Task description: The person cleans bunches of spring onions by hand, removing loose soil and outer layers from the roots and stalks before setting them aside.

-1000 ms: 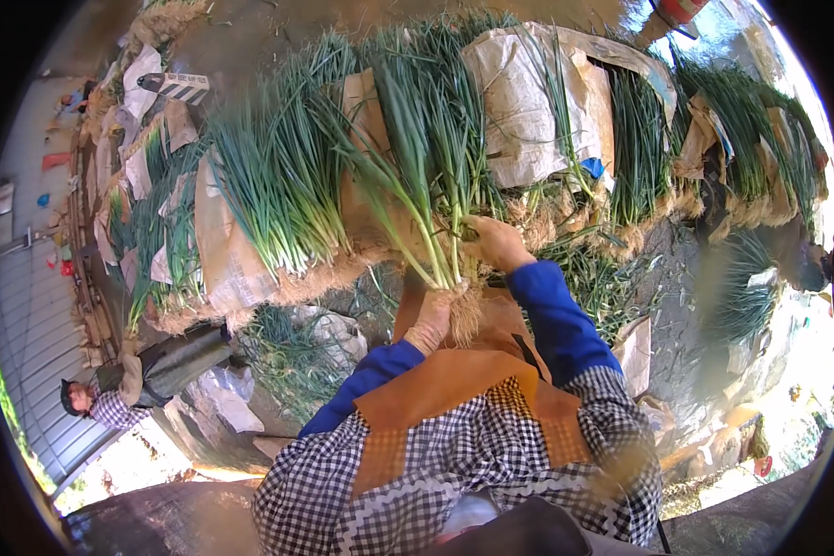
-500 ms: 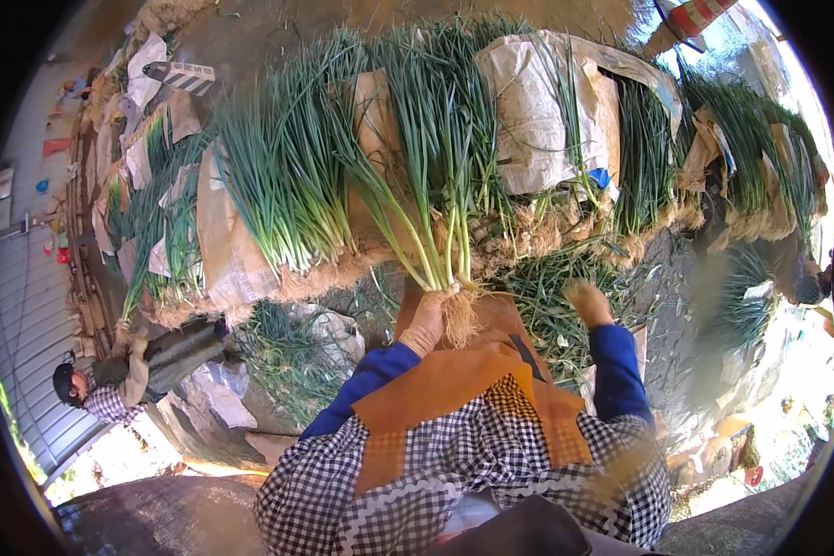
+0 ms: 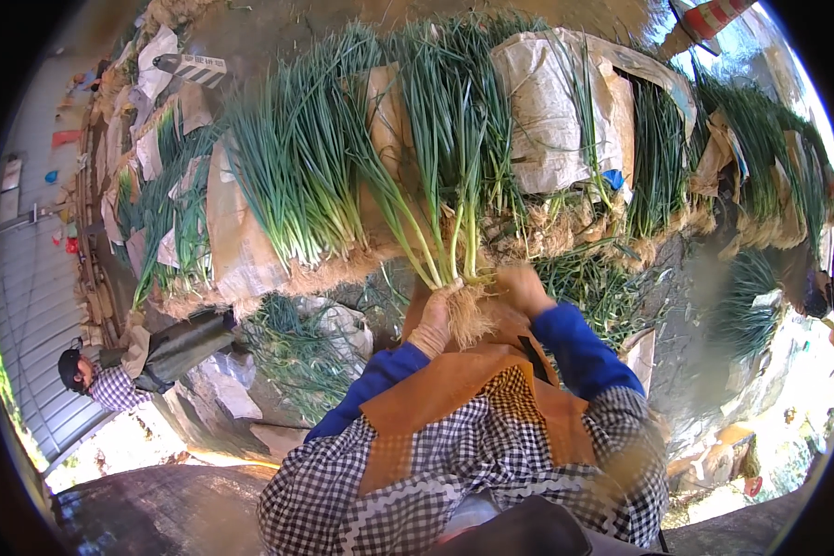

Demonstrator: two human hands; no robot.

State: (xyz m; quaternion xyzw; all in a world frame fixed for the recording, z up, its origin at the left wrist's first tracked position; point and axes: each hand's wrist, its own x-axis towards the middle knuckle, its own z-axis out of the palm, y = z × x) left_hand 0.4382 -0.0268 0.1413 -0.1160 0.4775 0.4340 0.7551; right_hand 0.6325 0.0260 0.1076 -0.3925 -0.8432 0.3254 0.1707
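My left hand (image 3: 434, 326) is wrapped round the lower end of a few green onions (image 3: 459, 246), just above their tan, stringy roots (image 3: 470, 318). Their pale stems fan upward, and the long green leaves lie over the pile behind. Close to the right of the stems is my right hand (image 3: 525, 290), its fingers blurred and partly hidden. I cannot make out whether it touches the stems. An orange-brown apron (image 3: 445, 389) covers my front below the roots.
Rows of green onions (image 3: 296, 176) lie ahead with brown paper sheets and a whitish sack (image 3: 551, 111). Loose leaves (image 3: 301, 357) are heaped at left, more leaves (image 3: 588, 296) at right. Another person (image 3: 111, 375) works at far left. A striped cone (image 3: 713, 18) stands far right.
My right hand has swung left and inward from the leaf heap to beside the stems. My left hand still grips the green onions. The view has shifted slightly.
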